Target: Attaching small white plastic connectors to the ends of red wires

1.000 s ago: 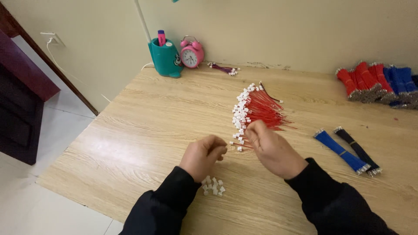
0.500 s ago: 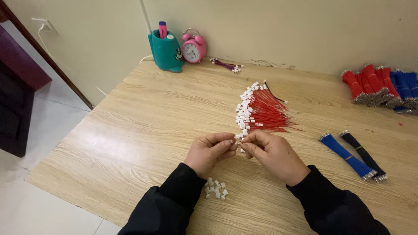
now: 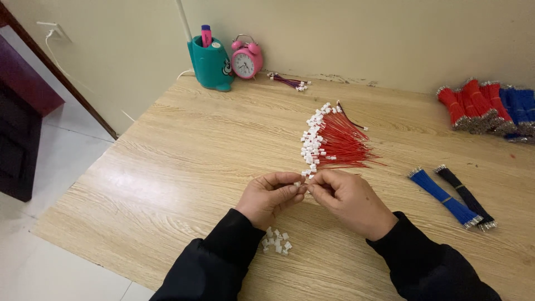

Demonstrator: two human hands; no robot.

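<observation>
Both hands unmoved, left hand (image 3: 271,196) and right hand (image 3: 345,199) pinching connector (image 3: 301,183).

Small white plastic connector housing (image 3: 297,183) pinched between both hands' fingertips, just above the tabletop. Fanned pile of thin red wires with white connector ends (image 3: 334,140) lies flat just behind the hands. Loose heap of small white plastic housings (image 3: 276,242) sits near the left wrist.

Red wires (image 3: 343,142) carry white connectors (image 3: 312,136); loose white connectors (image 3: 277,242) lie near. Far left stand a teal holder (image 3: 210,64) and pink clock (image 3: 247,57). Right: a blue bundle (image 3: 444,197) and a black, perhaps dark navy, one (image 3: 465,198). Sleeves (image 3: 223,259) are black, the table (image 3: 184,150) pale woodgrain.
</observation>
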